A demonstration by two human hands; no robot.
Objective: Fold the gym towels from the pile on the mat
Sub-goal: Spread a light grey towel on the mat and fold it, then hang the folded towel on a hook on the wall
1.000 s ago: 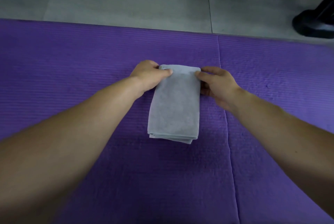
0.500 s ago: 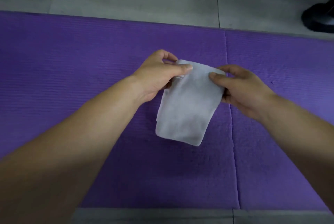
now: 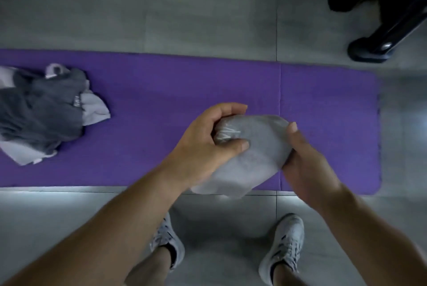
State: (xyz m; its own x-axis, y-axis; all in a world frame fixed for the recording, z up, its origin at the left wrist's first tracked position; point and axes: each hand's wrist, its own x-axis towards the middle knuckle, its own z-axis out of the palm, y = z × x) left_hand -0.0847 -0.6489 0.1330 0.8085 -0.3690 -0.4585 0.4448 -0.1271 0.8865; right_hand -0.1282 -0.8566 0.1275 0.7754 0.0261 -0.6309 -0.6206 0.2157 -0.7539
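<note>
A folded light grey towel [image 3: 249, 158] is held in the air above the purple mat [image 3: 161, 91]. My left hand [image 3: 208, 144] grips its upper left end, thumb on top and fingers curled behind. My right hand [image 3: 305, 165] holds its right side, thumb up against the edge. A pile of unfolded towels [image 3: 39, 112], dark grey and pale lilac, lies crumpled on the mat's left end.
Grey floor tiles surround the mat. My two grey sneakers [image 3: 284, 248] stand on the tiles just in front of the mat's near edge. A black machine base [image 3: 379, 45] sits on the floor at the far right.
Both hands lifted the folded towel off the mat and drew it toward me. The view rose and widened, so the pile, the mat's right end and my feet now show.
</note>
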